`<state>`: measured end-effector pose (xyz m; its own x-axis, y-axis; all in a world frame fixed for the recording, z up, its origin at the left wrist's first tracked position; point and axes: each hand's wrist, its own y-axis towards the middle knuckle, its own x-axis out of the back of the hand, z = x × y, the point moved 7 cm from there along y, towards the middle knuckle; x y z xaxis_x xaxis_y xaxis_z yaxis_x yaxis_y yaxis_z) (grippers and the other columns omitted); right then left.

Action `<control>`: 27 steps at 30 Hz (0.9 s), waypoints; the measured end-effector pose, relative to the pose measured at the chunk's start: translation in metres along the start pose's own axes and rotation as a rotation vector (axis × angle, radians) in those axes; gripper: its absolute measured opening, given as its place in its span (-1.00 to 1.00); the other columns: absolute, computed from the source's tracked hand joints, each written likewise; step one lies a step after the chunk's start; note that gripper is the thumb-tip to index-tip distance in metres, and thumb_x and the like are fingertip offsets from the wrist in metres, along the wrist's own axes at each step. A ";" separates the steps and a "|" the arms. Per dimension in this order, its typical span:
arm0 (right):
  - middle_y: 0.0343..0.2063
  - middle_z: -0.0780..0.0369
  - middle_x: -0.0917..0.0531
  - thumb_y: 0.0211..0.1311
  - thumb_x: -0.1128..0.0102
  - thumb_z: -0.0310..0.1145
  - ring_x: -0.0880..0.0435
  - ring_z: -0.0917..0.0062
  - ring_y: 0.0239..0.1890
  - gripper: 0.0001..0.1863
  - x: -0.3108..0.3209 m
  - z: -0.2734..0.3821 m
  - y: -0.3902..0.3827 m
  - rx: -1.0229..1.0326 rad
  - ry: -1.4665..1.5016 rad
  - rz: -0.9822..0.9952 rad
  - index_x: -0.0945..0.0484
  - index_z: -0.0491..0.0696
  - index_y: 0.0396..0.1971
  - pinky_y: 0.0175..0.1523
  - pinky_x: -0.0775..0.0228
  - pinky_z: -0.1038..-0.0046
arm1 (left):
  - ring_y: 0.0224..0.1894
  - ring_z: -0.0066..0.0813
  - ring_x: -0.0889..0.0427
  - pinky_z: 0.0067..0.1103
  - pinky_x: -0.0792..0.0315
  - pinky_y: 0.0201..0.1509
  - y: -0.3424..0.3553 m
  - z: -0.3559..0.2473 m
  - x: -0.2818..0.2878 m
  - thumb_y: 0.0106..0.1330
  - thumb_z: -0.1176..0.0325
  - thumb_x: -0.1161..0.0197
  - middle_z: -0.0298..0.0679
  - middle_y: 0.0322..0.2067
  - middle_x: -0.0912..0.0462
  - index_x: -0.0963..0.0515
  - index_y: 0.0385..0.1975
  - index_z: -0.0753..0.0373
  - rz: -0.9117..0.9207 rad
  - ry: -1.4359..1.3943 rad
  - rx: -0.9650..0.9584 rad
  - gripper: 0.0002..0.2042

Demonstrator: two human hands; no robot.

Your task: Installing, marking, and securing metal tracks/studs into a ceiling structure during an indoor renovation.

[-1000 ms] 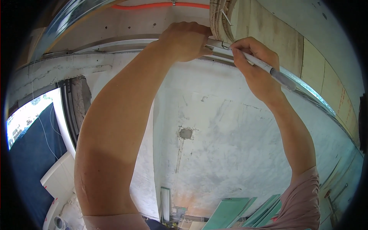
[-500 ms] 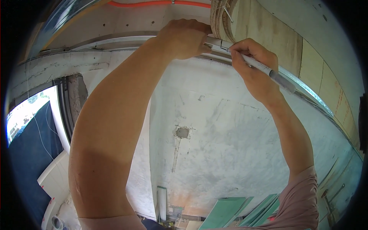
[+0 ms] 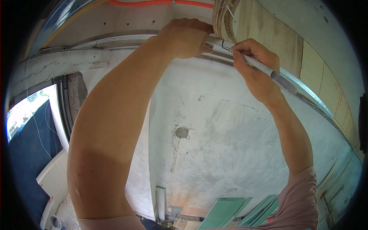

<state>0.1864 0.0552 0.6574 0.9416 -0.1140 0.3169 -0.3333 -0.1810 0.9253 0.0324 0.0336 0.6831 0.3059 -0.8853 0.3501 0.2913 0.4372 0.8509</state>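
Both arms are raised overhead toward the junction of wall and ceiling. The left hand point(image 3: 186, 38) is closed in a grip on a short metal piece point(image 3: 217, 41) lying against the metal ceiling track point(image 3: 306, 94), which runs along the top of the wall from upper centre down to the right. The right hand point(image 3: 255, 67) sits just right of the left, the two close together but not touching. Its fingers are pinched around a grey marker pen point(image 3: 264, 69), held at a slant; the tip meets the metal piece near the left hand's fingertips, and the barrel extends down and right past the wrist.

Above the hands, a bundle of pale cables point(image 3: 221, 17) hangs from the ceiling, with an orange conduit point(image 3: 161, 3) running along the far top edge. The plastered wall point(image 3: 214, 153) behind is rough and stained, with a small square recess point(image 3: 181, 132) at centre. A window opening point(image 3: 27, 115) lies at left. Green boards point(image 3: 226, 212) lean low at the wall's base, centre right.
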 end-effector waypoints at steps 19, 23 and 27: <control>-0.50 0.16 -0.62 0.02 -0.27 -0.61 -0.61 0.41 -0.52 -0.87 0.000 0.012 -0.009 0.377 -0.224 -0.119 -0.57 -0.11 -0.39 -0.42 -0.45 0.48 | -0.03 -0.09 -0.58 -0.23 -0.44 0.06 0.001 0.000 -0.002 0.27 -0.06 -0.22 -0.16 -0.12 -0.64 -0.66 -0.46 0.28 0.008 -0.012 -0.020 -0.56; -0.49 0.17 -0.63 0.02 -0.28 -0.61 -0.62 0.45 -0.52 -0.86 -0.001 0.010 -0.008 0.339 -0.208 -0.099 -0.57 -0.13 -0.39 -0.43 -0.46 0.52 | -0.04 -0.09 -0.58 -0.23 -0.43 0.06 -0.001 0.001 -0.002 0.27 -0.06 -0.21 -0.16 -0.14 -0.64 -0.65 -0.48 0.29 -0.025 -0.002 -0.019 -0.55; -0.48 0.17 -0.63 0.02 -0.29 -0.63 -0.63 0.46 -0.51 -0.85 -0.002 0.013 -0.008 0.376 -0.188 -0.133 -0.57 -0.13 -0.38 -0.42 -0.46 0.55 | -0.07 -0.11 -0.59 -0.27 -0.44 0.05 0.000 0.004 -0.001 0.27 -0.07 -0.20 -0.14 -0.16 -0.65 -0.65 -0.46 0.28 0.018 0.008 -0.028 -0.55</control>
<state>0.1862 0.0444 0.6462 0.9639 -0.2353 0.1243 -0.2367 -0.5449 0.8044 0.0282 0.0343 0.6846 0.3182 -0.8762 0.3621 0.3109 0.4572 0.8332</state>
